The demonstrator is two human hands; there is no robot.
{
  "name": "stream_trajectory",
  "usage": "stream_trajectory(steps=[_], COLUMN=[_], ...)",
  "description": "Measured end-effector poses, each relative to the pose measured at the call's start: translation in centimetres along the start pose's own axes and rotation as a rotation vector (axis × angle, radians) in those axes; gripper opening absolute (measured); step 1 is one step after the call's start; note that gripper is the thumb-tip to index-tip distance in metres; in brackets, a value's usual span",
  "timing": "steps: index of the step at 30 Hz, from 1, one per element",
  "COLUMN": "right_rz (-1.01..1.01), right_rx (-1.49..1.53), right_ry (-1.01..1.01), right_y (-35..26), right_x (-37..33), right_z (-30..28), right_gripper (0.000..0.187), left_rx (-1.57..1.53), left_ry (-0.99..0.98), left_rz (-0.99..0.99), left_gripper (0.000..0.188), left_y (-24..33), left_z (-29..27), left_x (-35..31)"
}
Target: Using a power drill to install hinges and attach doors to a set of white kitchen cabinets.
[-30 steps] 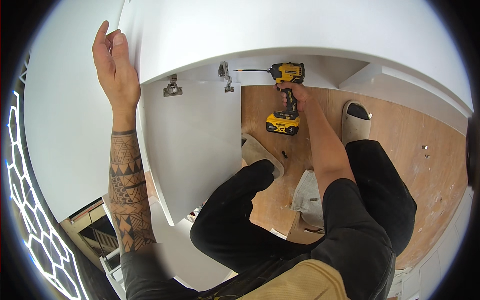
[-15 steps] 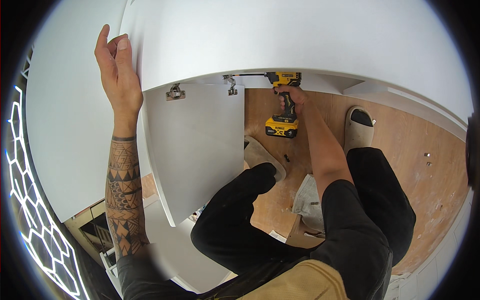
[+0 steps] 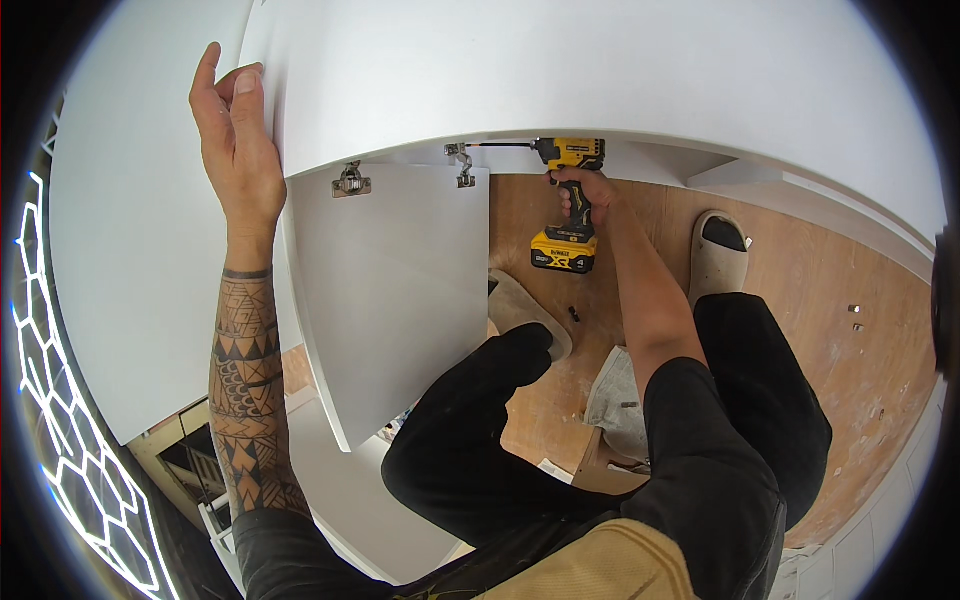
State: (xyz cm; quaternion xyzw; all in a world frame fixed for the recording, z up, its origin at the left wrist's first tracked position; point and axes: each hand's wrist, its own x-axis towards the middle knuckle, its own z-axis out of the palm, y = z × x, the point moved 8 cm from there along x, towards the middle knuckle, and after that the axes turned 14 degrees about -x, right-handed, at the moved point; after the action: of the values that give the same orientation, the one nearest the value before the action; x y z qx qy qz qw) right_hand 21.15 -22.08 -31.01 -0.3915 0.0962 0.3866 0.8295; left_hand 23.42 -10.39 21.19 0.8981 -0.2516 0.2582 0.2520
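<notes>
Yellow-and-black, the impact driver (image 3: 577, 216) was clasped by the right hand (image 3: 594, 190), its bit (image 3: 500, 145) apparently set for screwdriving at the concealed hinge (image 3: 466, 180), steadiness needed, left hand (image 3: 240, 160) half-spread.

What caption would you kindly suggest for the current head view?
The right hand holds a yellow-and-black power driver, its bit pointed at a metal hinge on a white panel.

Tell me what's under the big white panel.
Two metal hinges and a yellow drill in the right hand show at its edge; the panel hides whatever lies deeper.
</notes>
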Motion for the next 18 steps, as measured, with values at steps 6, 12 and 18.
stream_trajectory(steps=[6, 12, 18], right_rz=[0.019, 0.021, 0.005], right_rx=[-0.008, -0.007, 0.000], right_ry=[-0.001, -0.011, -0.040], right_y=[0.1, 0.6, 0.5], right_x=[0.0, 0.5, 1.1], right_z=[0.1, -0.3, 0.3], right_gripper=[0.022, 0.023, 0.024], left_rx=[-0.008, -0.013, -0.039], left_ry=[-0.004, -0.005, -0.035], left_rz=[-0.001, -0.011, -0.033], left_gripper=[0.058, 0.058, 0.054], left_y=[-0.4, -0.3, 0.0], left_z=[-0.2, 0.2, 0.4], left_x=[0.1, 0.2, 0.3])
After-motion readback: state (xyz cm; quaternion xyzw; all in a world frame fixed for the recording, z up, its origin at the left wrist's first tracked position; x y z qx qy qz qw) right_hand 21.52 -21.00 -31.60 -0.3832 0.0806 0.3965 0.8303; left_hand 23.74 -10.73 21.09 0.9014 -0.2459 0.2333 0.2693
